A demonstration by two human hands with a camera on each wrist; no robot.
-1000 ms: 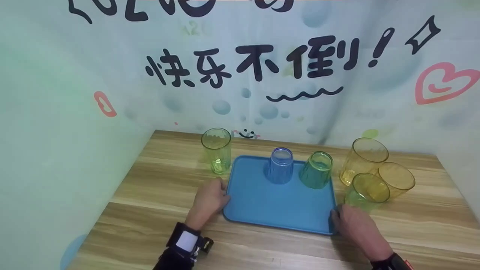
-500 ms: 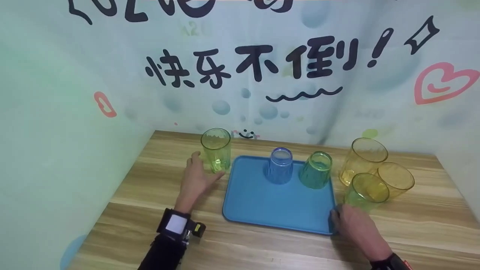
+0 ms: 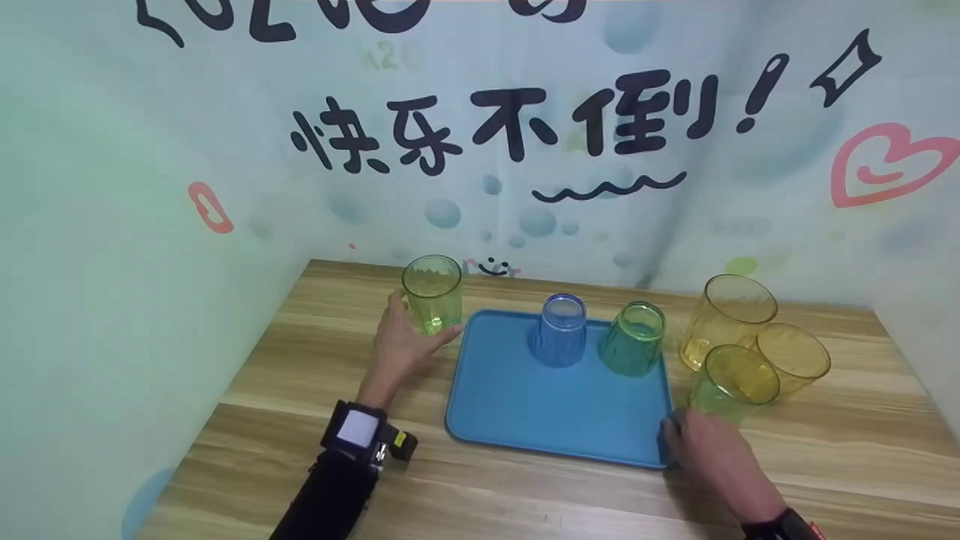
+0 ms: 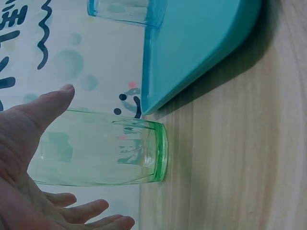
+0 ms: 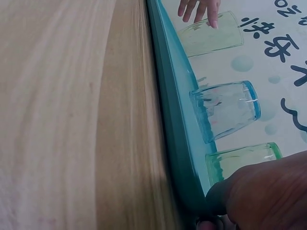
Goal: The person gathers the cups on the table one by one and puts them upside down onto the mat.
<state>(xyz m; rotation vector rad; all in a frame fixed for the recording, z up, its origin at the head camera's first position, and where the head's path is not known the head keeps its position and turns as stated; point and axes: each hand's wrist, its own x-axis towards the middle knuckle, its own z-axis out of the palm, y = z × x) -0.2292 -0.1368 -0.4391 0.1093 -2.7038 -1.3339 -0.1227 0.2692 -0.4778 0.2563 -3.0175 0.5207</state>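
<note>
A tall light-green glass [image 3: 433, 296] stands upright on the table, left of the blue tray [image 3: 555, 409]. My left hand [image 3: 397, 341] reaches around that glass, thumb on its right side and fingers on its left. In the left wrist view the thumb and fingers are spread about the glass [image 4: 103, 148], with a gap visible at the thumb. At the near right corner, my right hand [image 3: 709, 446] pinches the tray's rim. Upside down along the tray's far side stand a blue glass [image 3: 561, 334] and a green glass [image 3: 632, 341].
Right of the tray stand a tall amber glass [image 3: 724, 322], a second amber glass [image 3: 799, 360] and a light-green glass [image 3: 727, 390], close together near my right hand. A printed cloth [image 3: 480, 210] hangs behind the wooden table [image 3: 525, 502].
My left hand has let go of the tray's left edge and moved up and left to the tall green glass. The right hand stays on the tray. The glasses have not moved.
</note>
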